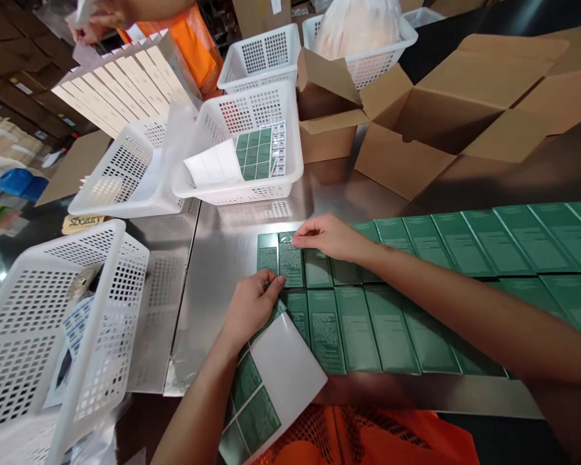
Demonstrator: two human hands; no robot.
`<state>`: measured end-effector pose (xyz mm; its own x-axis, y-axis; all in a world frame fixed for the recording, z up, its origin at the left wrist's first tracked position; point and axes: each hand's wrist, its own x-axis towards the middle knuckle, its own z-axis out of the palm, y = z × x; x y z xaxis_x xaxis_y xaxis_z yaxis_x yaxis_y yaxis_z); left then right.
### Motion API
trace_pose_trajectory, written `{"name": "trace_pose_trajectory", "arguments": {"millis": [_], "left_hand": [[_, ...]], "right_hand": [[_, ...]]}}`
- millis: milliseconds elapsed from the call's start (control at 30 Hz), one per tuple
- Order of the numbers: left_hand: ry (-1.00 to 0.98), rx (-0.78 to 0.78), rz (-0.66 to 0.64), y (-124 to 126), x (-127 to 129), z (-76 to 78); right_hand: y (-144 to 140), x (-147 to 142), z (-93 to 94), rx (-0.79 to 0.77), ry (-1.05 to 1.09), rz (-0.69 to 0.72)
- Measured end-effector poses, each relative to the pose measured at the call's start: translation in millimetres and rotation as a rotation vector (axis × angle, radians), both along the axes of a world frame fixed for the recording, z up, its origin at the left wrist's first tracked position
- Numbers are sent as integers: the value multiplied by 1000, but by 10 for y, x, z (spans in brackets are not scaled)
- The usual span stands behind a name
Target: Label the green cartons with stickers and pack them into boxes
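Note:
Two rows of flat green boxes [352, 329] lie side by side on a metal table. My left hand [254, 300] grips a sheet of green stickers [259, 413] with a bare white part, and its fingertips touch the lower left of a box near the row's left end. Above it, my right hand [322, 236] is closed in a pinch at the top edge of a green sticker [291, 265] on that same box. The leftmost box [268, 253] stands beside it. My right forearm crosses over the back row and hides parts of several boxes.
White baskets stand behind and to the left; one basket [290, 169] holds more sticker sheets [256, 154]. Open cardboard boxes [401, 155] sit at the back right. Another person's hand [94, 26] is beside a row of white boxes [126, 81]. A near basket [111, 258] stands left.

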<state>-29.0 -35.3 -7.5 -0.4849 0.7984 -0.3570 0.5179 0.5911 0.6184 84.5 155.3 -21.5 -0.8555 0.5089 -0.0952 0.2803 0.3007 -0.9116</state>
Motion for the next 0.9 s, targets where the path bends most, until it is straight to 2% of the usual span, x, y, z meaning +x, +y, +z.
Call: {"name": "trace_pose_trajectory", "arguments": {"millis": [100, 233, 467, 733, 900], "left_hand": [[62, -49, -3, 60, 21, -5], [108, -109, -12, 116, 39, -13], [179, -198, -62, 170, 41, -27], [224, -215, -82, 191, 49, -46], [238, -233, -89, 218, 48, -44]], "right_hand": [[-14, -33, -34, 136, -84, -33], [-51, -44, -87, 229, -119, -62], [-75, -63, -125, 280, -174, -76], [-94, -71, -99, 322, -208, -73], [-167, -63, -142, 431, -198, -80]]}}
